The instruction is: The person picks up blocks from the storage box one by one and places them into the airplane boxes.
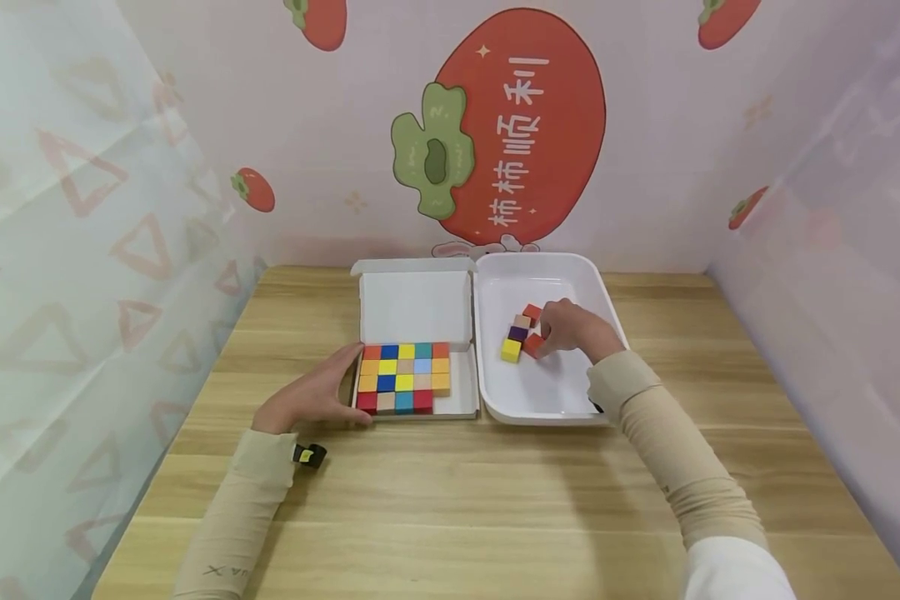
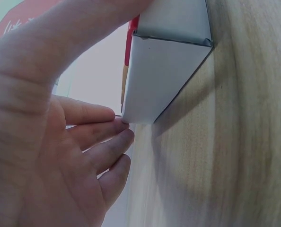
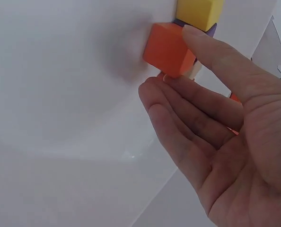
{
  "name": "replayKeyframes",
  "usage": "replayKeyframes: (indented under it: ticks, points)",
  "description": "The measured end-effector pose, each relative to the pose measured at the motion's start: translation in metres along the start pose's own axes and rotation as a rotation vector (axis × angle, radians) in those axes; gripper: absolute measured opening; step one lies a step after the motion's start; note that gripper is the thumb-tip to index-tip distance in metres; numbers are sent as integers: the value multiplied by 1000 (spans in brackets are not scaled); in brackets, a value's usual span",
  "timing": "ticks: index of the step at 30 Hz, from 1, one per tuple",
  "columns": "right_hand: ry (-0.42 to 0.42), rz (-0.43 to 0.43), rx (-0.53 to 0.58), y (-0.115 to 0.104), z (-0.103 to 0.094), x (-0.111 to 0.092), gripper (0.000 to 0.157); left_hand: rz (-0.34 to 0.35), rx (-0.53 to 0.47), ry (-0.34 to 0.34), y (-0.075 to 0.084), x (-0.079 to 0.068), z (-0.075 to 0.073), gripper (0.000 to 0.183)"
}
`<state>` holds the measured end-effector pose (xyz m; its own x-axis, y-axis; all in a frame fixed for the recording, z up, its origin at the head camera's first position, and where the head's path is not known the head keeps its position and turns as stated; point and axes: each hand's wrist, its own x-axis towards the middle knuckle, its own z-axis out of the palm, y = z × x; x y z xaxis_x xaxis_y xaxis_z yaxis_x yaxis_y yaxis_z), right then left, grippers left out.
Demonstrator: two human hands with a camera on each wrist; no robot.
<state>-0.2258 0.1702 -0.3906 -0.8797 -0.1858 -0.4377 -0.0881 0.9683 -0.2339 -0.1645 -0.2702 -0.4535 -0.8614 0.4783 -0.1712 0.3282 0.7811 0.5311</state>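
My left hand (image 1: 311,396) spans the left side of an open white cardboard box (image 1: 461,385), thumb at the near corner and fingertips at the far one. Rows of coloured wooden cubes (image 1: 405,367) fill most of its base; the right strip is bare. In the right wrist view, my right hand (image 3: 216,118) pinches an orange cube (image 3: 168,49) between thumb and fingers inside the white tray (image 1: 495,408). Beside that cube lie a yellow cube (image 1: 511,350), a purple cube (image 1: 518,333), a tan cube (image 1: 522,321) and a red cube (image 1: 532,312) in a line.
The box lid (image 1: 416,308) stands folded back towards the wall. Tray and box sit side by side on a wood-grain table (image 1: 450,508). Behind them rises a printed wall covering (image 1: 307,167), with hanging sheets at both sides.
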Motion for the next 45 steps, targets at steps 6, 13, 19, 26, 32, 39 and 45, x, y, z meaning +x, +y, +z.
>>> replayKeyframes:
  ticks: [6,13,19,26,32,39,45]
  points:
    - [41,-36,1,2,3,4,30,-4,-1,0,1,0,1,130]
    - [124,-117,104,12,-2,0,28,-13,-2,-3,0,1,1,130]
    - [195,-197,104,14,-14,-12,23,-20,-1,-3,-1,1,2,130]
    - [235,-284,105,2,-21,-31,24,-15,3,2,1,1,2,131]
    - [220,-402,150,-22,-18,-47,20,-10,1,2,1,0,2,131]
    - [199,-511,164,-54,-8,-57,17,-5,1,-3,0,1,2,130]
    - [193,-564,161,-78,2,-60,19,3,17,5,1,1,2,131]
